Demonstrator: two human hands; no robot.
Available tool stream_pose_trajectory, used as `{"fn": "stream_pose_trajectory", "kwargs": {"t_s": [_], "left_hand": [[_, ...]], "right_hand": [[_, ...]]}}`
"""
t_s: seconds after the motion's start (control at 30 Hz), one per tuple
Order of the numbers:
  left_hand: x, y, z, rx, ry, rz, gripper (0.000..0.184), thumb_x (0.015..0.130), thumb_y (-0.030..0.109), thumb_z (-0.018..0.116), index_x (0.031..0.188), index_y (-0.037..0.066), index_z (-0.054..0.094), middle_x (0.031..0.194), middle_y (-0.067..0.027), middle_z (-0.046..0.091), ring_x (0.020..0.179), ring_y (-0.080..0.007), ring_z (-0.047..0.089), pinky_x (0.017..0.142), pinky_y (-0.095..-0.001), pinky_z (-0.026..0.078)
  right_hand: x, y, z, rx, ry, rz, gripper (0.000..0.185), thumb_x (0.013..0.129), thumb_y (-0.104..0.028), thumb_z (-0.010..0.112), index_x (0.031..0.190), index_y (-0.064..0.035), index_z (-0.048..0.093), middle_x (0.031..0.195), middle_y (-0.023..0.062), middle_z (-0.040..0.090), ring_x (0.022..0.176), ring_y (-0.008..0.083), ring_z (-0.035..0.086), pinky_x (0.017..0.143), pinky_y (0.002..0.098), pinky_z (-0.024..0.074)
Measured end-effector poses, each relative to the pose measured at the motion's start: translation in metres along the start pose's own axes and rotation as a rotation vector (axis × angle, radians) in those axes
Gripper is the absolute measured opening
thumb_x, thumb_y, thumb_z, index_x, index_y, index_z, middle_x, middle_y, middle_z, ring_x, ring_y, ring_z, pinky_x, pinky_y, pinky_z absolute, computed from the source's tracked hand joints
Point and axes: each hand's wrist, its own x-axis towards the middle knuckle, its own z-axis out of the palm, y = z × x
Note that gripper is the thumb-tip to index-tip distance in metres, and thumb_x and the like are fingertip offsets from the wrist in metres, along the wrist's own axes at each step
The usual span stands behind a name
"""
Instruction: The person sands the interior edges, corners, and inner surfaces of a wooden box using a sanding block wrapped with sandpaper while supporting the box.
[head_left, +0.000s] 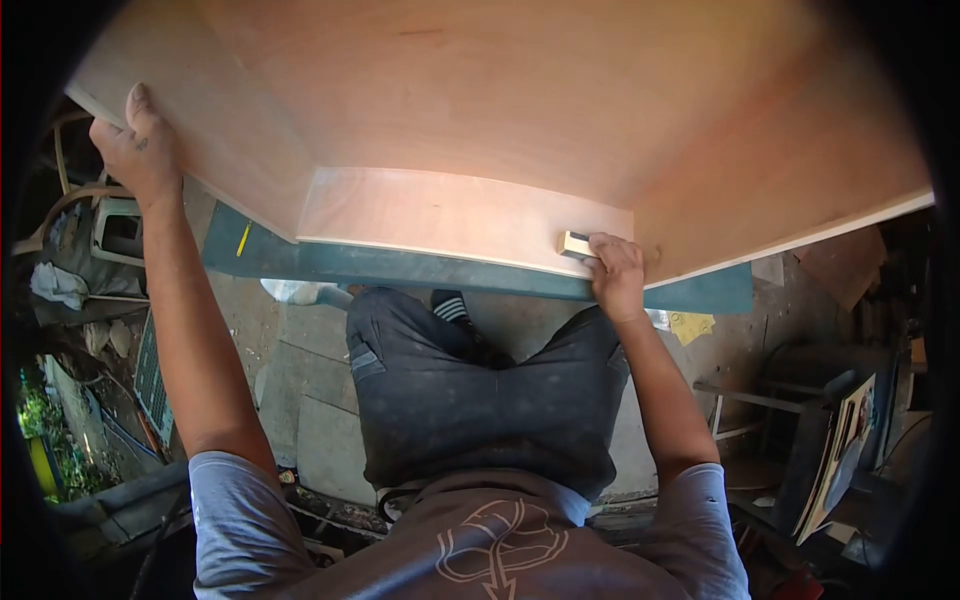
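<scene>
One small block (pixel 573 244) is pinched by the right hand (pixel 618 268) at the near panel (pixel 420 215); the left hand (pixel 142 150) grips the left side of the wooden box (pixel 450 90). Tilting the block could gouge wood.

Pinkish-tan wooden box (pixel 480 90), teal tabletop (pixel 400 265), pale yellow block (pixel 573 244), white-striped dark sock (pixel 452 307), dark grey trousers (pixel 490 415)
</scene>
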Motion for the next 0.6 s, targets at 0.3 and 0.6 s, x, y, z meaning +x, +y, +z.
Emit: {"fn": "stream_pose_trajectory", "kwargs": {"t_s": [0.3,0.6], "left_hand": [[0.001,-0.009,-0.004,-0.044,-0.013,-0.01,0.047,0.097,0.037,0.07,0.12,-0.004,0.063,0.115,-0.0214,0.071,0.11,-0.0361,0.069,0.097,-0.0421,0.05],[-0.005,0.001,-0.005,-0.049,-0.012,0.008,0.047,0.097,0.037,0.07,0.12,-0.003,0.062,0.115,-0.0224,0.072,0.11,-0.0373,0.069,0.097,-0.0417,0.051]], "right_hand": [[0.04,-0.117,0.093,0.17,-0.015,-0.101,0.031,0.077,-0.005,0.076,0.107,-0.007,0.069,0.109,0.0081,0.074,0.107,0.0265,0.068,0.095,0.0434,0.0472],[-0.01,-0.035,0.042,-0.006,0.099,-0.043,0.038,0.071,0.004,0.071,0.107,-0.0063,0.07,0.107,0.0071,0.074,0.1,0.029,0.068,0.089,0.0447,0.0477]]}}
